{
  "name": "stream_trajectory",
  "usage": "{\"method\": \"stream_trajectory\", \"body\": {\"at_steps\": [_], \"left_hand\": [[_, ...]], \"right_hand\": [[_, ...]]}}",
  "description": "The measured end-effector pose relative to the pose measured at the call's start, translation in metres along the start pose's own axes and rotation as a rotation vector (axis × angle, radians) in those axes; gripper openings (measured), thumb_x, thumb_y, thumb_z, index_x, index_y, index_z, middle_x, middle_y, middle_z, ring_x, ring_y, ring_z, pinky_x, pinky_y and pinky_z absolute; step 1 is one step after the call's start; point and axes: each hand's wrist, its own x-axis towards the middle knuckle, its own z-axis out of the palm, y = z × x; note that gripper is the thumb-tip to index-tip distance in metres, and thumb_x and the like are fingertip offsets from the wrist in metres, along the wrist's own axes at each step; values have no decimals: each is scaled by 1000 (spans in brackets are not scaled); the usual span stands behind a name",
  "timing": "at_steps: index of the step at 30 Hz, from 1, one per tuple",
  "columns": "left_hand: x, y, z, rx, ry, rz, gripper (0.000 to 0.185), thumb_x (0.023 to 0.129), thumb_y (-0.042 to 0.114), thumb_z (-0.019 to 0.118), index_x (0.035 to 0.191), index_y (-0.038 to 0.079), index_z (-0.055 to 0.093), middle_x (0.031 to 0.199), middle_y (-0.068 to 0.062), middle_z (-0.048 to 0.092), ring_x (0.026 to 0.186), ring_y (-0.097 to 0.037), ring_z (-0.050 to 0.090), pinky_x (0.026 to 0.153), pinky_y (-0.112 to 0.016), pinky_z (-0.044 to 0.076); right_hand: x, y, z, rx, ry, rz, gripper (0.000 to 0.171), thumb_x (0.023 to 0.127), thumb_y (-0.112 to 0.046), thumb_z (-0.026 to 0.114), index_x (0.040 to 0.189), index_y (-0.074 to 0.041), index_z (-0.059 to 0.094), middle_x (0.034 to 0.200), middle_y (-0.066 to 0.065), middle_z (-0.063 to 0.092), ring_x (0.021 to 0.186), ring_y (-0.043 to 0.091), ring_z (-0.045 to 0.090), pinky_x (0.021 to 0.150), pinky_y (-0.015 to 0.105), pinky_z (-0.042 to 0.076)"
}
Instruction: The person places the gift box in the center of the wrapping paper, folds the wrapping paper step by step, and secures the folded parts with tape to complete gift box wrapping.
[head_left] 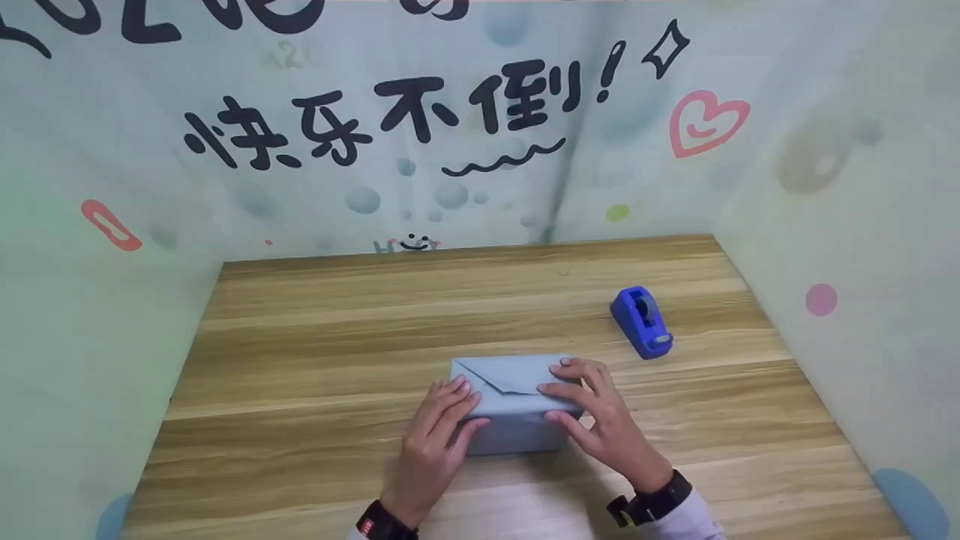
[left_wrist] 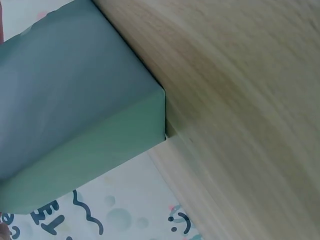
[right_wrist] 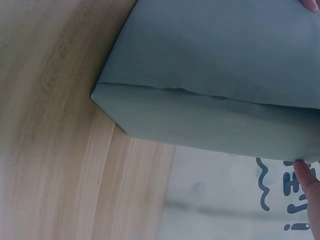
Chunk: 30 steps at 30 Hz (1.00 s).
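Observation:
A box wrapped in pale blue paper (head_left: 517, 435) sits on the wooden table near its front. On its top a folded paper flap (head_left: 517, 377) comes to a blunt point toward the near edge. My left hand (head_left: 435, 442) grips the box's left end, fingers on the top and thumb at the upper front edge. At the other end my right hand (head_left: 606, 421) holds it, fingertips on the flap and the top, thumb against the front edge. Both wrist views show the box's smooth paper sides; in the right wrist view a paper seam (right_wrist: 185, 91) runs along one edge.
A blue tape dispenser (head_left: 642, 322) stands on the table (head_left: 337, 322), behind and to the right of the box. Printed cloth walls (head_left: 315, 217) border the table at the back and both sides. Each wrist wears a black band (head_left: 660, 499).

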Motion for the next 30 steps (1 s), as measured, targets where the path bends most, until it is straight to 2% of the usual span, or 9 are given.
{"method": "stream_trajectory", "body": {"at_steps": [6,11,13,16,19,22,26,28,30], "left_hand": [[6,-2,0,-9,-51,35,29,75,14,71,102,6,66,107,-7,65,104,-23,60,100,-37,41],[16,-9,-3,-91,-128,38,30,75,11,70,104,7,64,108,-6,65,103,-21,59,99,-39,41],[19,-12,-6,-103,-199,7,41,76,16,70,114,5,60,114,-6,60,109,-19,55,102,-35,38],[21,-14,-9,-44,-350,-17,58,78,27,69,129,8,49,128,-5,49,122,-18,45,109,-34,28],[20,-14,-11,15,-444,-1,60,80,32,67,133,14,46,134,-3,45,128,-19,38,112,-37,22],[18,-14,-9,23,-440,21,52,81,29,65,129,17,50,130,-2,50,127,-19,41,111,-39,24],[12,-15,-6,3,-362,53,47,80,28,66,125,18,55,124,-5,54,123,-22,46,107,-43,29],[10,-15,-4,-13,-328,67,45,81,27,65,124,19,56,124,-6,55,122,-24,46,106,-45,30],[8,-15,-3,-30,-299,77,42,82,27,64,123,19,58,123,-7,55,121,-25,47,105,-46,31]], "right_hand": [[0,0,-1,7,8,8,36,74,-13,73,109,-15,64,117,11,55,114,31,43,106,29,27],[0,2,-2,20,23,11,34,75,-13,72,109,-15,65,117,11,55,115,31,43,106,29,28],[-1,2,-1,17,24,6,33,76,-15,71,108,-15,65,117,11,55,115,31,43,106,29,28],[-2,3,0,12,29,-5,31,77,-17,70,108,-15,66,117,11,56,115,31,43,107,30,28],[-3,3,2,11,30,-10,29,79,-19,69,108,-15,66,117,11,56,115,31,43,107,30,28],[-5,2,3,15,43,-10,30,78,-19,70,107,-15,67,116,12,56,115,32,44,107,29,28],[-5,-2,2,81,72,5,30,71,-9,74,101,-11,69,111,16,58,113,35,46,107,28,29],[-3,-6,-3,206,81,51,28,70,3,70,97,-6,70,109,19,59,114,36,46,107,28,30],[-3,-9,-11,381,105,136,25,74,13,61,96,1,68,108,23,59,117,35,47,108,29,30]]}}
